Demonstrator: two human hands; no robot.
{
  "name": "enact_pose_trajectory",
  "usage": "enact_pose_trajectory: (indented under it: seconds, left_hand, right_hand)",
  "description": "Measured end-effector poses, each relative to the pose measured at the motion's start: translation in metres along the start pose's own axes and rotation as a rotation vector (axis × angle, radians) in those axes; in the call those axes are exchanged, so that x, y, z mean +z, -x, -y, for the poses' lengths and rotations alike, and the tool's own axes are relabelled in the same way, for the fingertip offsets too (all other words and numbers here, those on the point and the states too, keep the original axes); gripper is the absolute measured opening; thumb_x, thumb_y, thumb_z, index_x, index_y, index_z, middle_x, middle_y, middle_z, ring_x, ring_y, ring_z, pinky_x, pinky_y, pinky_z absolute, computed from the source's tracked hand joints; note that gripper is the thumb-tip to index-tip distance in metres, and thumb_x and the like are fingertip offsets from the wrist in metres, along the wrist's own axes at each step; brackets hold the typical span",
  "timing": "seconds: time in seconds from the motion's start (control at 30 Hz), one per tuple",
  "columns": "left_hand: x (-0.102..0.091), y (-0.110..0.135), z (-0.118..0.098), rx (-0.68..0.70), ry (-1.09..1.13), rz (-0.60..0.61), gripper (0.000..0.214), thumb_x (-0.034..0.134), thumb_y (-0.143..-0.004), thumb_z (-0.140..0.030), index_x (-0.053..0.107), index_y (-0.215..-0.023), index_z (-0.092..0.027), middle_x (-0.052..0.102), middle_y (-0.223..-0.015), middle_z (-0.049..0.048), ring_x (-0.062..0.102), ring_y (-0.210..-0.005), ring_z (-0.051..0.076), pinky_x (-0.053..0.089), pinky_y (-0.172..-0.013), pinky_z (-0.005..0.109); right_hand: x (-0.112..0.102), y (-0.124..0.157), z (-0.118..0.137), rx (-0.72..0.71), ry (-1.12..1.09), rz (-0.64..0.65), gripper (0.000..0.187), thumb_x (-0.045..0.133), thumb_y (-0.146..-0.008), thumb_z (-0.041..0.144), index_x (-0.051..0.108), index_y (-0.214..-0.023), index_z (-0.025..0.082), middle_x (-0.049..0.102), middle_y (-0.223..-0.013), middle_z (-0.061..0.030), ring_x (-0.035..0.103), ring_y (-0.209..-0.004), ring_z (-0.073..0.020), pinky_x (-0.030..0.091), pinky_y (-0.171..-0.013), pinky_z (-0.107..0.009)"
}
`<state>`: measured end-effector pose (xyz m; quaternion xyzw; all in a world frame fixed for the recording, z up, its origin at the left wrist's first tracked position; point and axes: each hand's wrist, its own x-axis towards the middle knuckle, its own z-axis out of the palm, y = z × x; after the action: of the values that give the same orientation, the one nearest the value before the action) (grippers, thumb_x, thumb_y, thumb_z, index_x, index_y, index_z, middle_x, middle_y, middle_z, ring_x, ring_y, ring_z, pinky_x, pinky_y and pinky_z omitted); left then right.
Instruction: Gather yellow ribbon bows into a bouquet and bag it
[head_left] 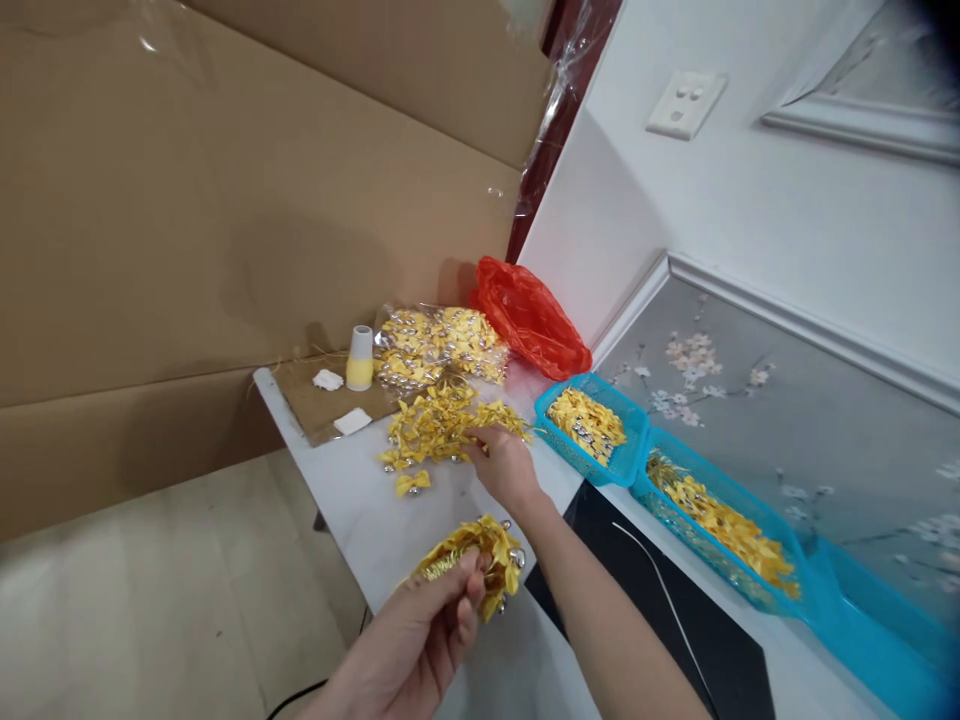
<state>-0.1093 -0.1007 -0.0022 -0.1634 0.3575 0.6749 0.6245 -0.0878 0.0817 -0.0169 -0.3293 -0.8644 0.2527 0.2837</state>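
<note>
Brown cardboard panels [225, 200] stand along the far left of the room, with a white wall [622, 90] on the far right, and a white tabletop [360, 520] runs between them. At the near middle of the table, the left hand [431, 620] grips a rounded bunch of yellow ribbon bows with silver bells [504, 558], thumb and fingers closed on it, with shiny gold tinsel [442, 565] showing inside.

Beyond, the right hand [506, 470] is at the near right edge of a loose heap of yellow bows [431, 420]. Its thumb and forefinger are close together, but whether they are closed on a bow I cannot tell. One single yellow bow [412, 484] lies just nearer than the heap. A clear plastic bag of more bows [442, 345] lies behind it, beside a crumpled red plastic bag [536, 320]. To the right, blue plastic baskets [634, 440] hold further bows, next to a flat black board [600, 530].

The step in hand looks like picking from the heap while the bunch is held steady. The next move, I judge, calls for a fine fingertip pinch that frees one bow without dragging its neighbours along.
</note>
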Motion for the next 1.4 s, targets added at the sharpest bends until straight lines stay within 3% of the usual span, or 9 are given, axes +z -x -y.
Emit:
enact_pose_trajectory:
  seconds: [0.1,0.2,0.47,0.6,0.77,0.97,1.1,1.2,1.4]
  left_hand:
    - [-0.001,0.000,-0.002,0.000,0.009,-0.002,0.009,0.063,-0.076,0.002,0.066,-0.084,-0.001,0.070,-0.078,0.0135,0.068,-0.060,0.012,0.057,-0.053,0.016]
    - [-0.003,-0.003,-0.003,-0.016,0.047,-0.001,0.016,0.062,-0.077,0.001,0.065,-0.093,0.000,0.071,-0.084,0.0159,0.070,-0.065,0.014,0.059,-0.057,0.018]
    - [0.000,-0.012,0.003,-0.034,0.114,0.034,0.019,0.058,-0.082,-0.002,0.064,-0.100,-0.003,0.071,-0.093,0.0167,0.071,-0.074,0.016,0.061,-0.067,0.022]
    - [0.005,-0.011,0.008,0.004,0.070,0.061,0.020,0.060,-0.081,-0.002,0.066,-0.100,-0.004,0.071,-0.098,0.0171,0.071,-0.079,0.017,0.060,-0.070,0.022]
    - [0.009,-0.011,0.014,0.041,0.010,0.069,0.017,0.060,-0.080,-0.003,0.067,-0.096,-0.004,0.071,-0.097,0.0168,0.071,-0.078,0.017,0.060,-0.071,0.022]
    - [0.010,-0.012,0.019,0.031,0.003,0.123,0.018,0.059,-0.081,-0.003,0.067,-0.098,-0.005,0.071,-0.098,0.0160,0.070,-0.080,0.016,0.059,-0.073,0.022]
    - [0.009,-0.013,0.021,0.060,0.036,0.174,0.019,0.056,-0.084,-0.005,0.067,-0.099,-0.008,0.070,-0.104,0.0140,0.069,-0.081,0.015,0.059,-0.075,0.024]
    - [0.009,-0.011,0.021,0.072,0.037,0.201,0.018,0.056,-0.085,-0.007,0.067,-0.099,-0.010,0.070,-0.104,0.0128,0.069,-0.087,0.017,0.058,-0.079,0.027]
    - [0.007,-0.012,0.019,0.020,-0.047,0.210,0.017,0.058,-0.084,-0.012,0.067,-0.099,-0.009,0.069,-0.101,0.0132,0.067,-0.081,0.017,0.057,-0.071,0.026]
  right_hand:
    - [0.007,-0.001,-0.001,0.002,-0.024,0.010,0.014,0.062,-0.073,0.014,0.073,-0.074,0.024,0.065,-0.078,-0.0020,0.058,-0.070,-0.0164,0.044,-0.070,-0.027]
    - [-0.001,0.004,-0.006,0.018,-0.113,-0.016,0.009,0.062,-0.075,0.020,0.070,-0.074,0.021,0.063,-0.081,-0.0028,0.056,-0.069,-0.0149,0.044,-0.071,-0.028]
    - [-0.055,0.036,-0.015,0.177,-0.436,0.062,0.033,0.062,-0.074,0.049,0.058,-0.071,0.017,0.050,-0.053,0.0037,0.044,-0.046,-0.0091,0.037,-0.043,-0.020]
    - [-0.074,0.060,-0.011,0.239,-0.499,0.042,0.033,0.065,-0.074,0.048,0.055,-0.071,0.017,0.047,-0.054,0.0047,0.040,-0.046,-0.0076,0.033,-0.041,-0.019]
    - [-0.081,0.083,-0.001,0.282,-0.546,0.032,0.026,0.064,-0.077,0.042,0.056,-0.074,0.017,0.048,-0.058,0.0044,0.040,-0.046,-0.0071,0.030,-0.042,-0.019]
    - [-0.075,0.102,0.023,0.136,-0.245,-0.019,0.011,0.057,-0.084,0.028,0.064,-0.080,0.019,0.060,-0.072,-0.0006,0.054,-0.059,-0.0122,0.042,-0.054,-0.023]
    - [-0.061,0.124,0.034,-0.043,-0.037,-0.076,0.018,0.051,-0.088,0.019,0.069,-0.088,0.023,0.062,-0.091,-0.0043,0.061,-0.078,-0.0150,0.049,-0.072,-0.025]
    - [-0.051,0.139,0.035,-0.128,0.099,-0.134,0.025,0.046,-0.091,0.020,0.069,-0.100,0.025,0.062,-0.098,-0.0068,0.062,-0.081,-0.0164,0.052,-0.071,-0.026]
    - [-0.043,0.152,0.039,-0.318,0.397,-0.214,0.029,0.045,-0.090,0.018,0.067,-0.109,0.014,0.066,-0.105,-0.0125,0.066,-0.083,-0.0229,0.055,-0.067,-0.032]
